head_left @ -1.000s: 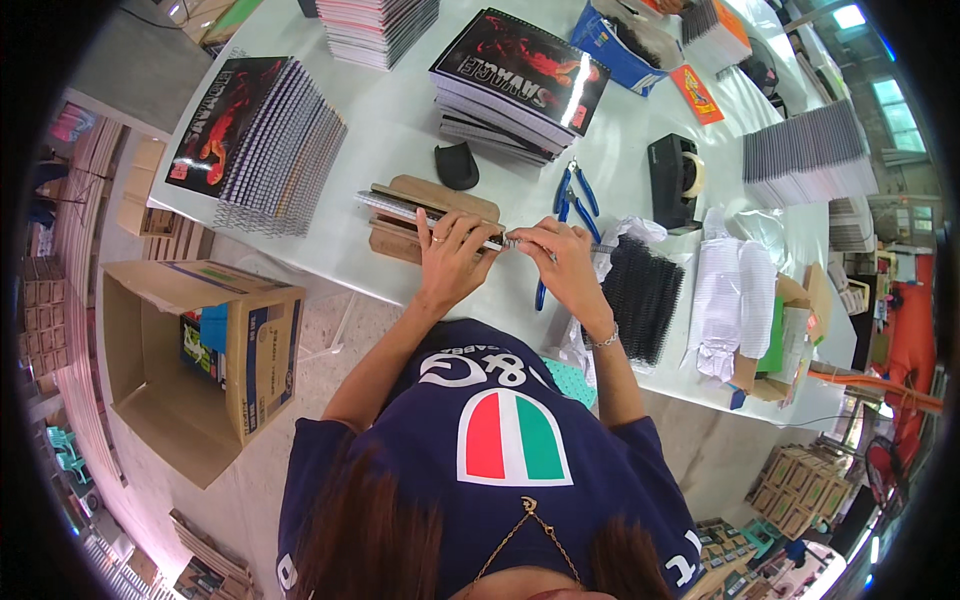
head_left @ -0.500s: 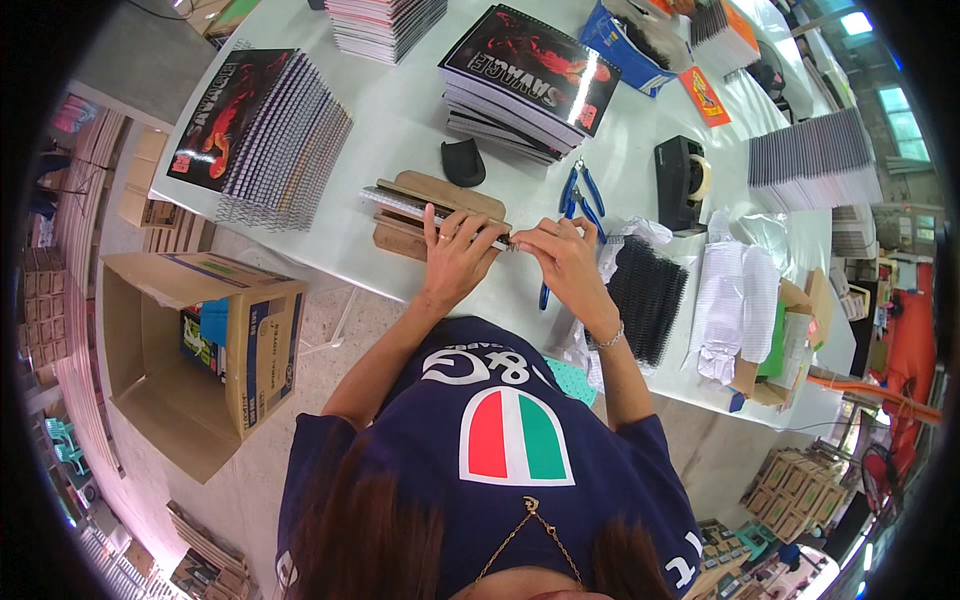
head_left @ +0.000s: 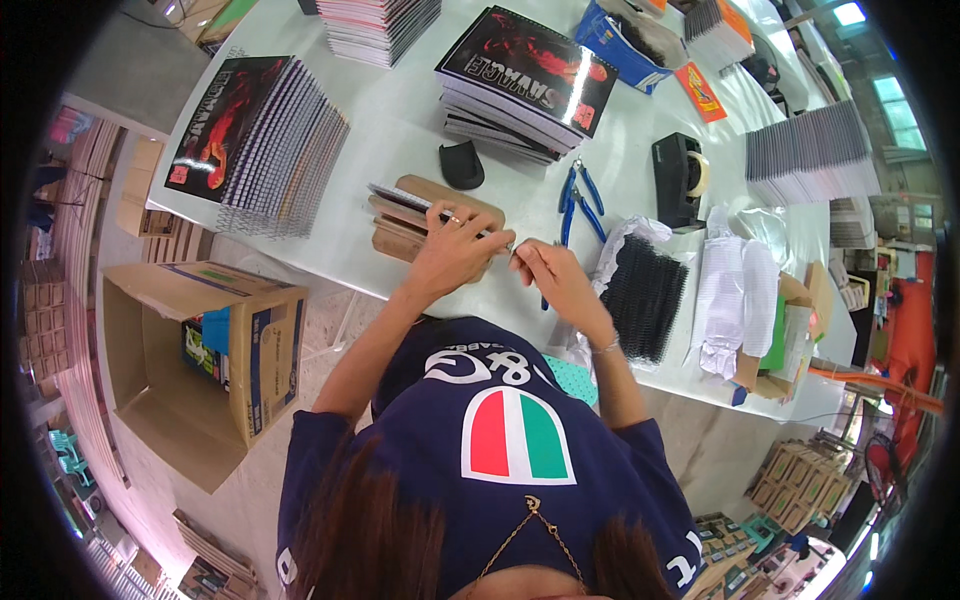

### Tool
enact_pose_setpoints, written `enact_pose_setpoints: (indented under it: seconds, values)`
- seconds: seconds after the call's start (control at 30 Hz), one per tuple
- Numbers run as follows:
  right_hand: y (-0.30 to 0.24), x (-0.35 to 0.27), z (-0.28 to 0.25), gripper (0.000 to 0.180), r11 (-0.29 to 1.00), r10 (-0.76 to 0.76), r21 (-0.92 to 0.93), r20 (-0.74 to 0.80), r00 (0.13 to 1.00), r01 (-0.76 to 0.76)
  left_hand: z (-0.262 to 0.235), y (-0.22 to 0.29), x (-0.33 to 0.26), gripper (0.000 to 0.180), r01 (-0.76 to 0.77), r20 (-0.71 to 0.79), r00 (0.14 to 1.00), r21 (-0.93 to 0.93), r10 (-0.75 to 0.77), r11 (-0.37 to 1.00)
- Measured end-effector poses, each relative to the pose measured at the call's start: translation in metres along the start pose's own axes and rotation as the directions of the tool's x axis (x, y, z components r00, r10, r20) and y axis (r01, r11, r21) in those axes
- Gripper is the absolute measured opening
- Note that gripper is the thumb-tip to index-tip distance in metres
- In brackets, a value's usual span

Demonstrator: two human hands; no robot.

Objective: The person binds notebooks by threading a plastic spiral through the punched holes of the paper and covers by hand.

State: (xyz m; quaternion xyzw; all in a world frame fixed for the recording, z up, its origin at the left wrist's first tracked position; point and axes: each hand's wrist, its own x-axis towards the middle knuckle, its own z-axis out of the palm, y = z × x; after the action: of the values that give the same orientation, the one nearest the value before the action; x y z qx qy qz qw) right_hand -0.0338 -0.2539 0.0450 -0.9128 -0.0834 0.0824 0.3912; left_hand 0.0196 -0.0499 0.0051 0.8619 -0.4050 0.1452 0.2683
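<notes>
Table [head_left: 400, 130]: pale, smooth worktop in a storeroom, cardboard cartons stacked along the floor edges.
Carton [head_left: 215, 340]: open brown cardboard box on the floor, left of the table, blue-and-white printed panel on its side.
Notebooks, left [head_left: 255, 130]: fanned row of wire-bound books, glossy black covers with red artwork.
Notebooks, centre [head_left: 525, 85]: squared stack, same black-and-red cover on top.
Unbound booklet [head_left: 420, 215]: thin pile of sheets with brown card backing at the near table edge, flat.
Left hand [head_left: 450, 250]: pressed palm-down on the booklet, fingers spread – holding it steady.
Right hand [head_left: 545, 275]: thumb and forefinger pinched at the booklet's right end; what they grip is too small to tell.
Pliers [head_left: 578, 200]: blue handles, just beyond the hands.
Tape dispenser [head_left: 680, 180]: black, blocky.
Wire combs [head_left: 640, 295]: black bundle in clear wrap – right of the hands.
</notes>
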Motion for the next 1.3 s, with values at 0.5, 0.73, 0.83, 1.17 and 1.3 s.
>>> enact_pose_setpoints:
  seconds: [0.5, 0.73, 0.83, 1.17, 1.3]
  values:
    - [0.086, 0.161, 0.074, 0.053, 0.820, -0.470, -0.367, 0.005, 0.882, 0.439, -0.007, -0.005, -0.016, 0.026, -0.081, 0.067, 0.994, -0.039, 0.083, 0.996]
    - [0.098, 0.112, 0.057, 0.033, 0.893, -0.325, -0.351, -0.066, 0.943, 0.283, -0.004, -0.005, -0.017, 0.025, -0.034, 0.016, 0.999, -0.069, 0.036, 0.997]
    - [0.112, 0.074, 0.046, 0.036, 0.958, -0.105, -0.277, -0.084, 0.991, 0.078, -0.004, -0.004, -0.016, 0.020, -0.013, 0.026, 1.000, -0.128, 0.016, 0.992]
    - [0.118, 0.038, 0.038, 0.046, 0.999, -0.041, -0.036, -0.105, 0.994, 0.037, -0.002, -0.004, -0.012, 0.026, -0.034, -0.038, 0.999, -0.048, 0.032, 0.998]
    - [0.112, 0.036, 0.036, 0.047, 0.999, -0.020, -0.042, -0.133, 0.991, 0.014, -0.005, -0.006, -0.014, 0.026, -0.039, 0.003, 0.999, -0.036, 0.039, 0.999]
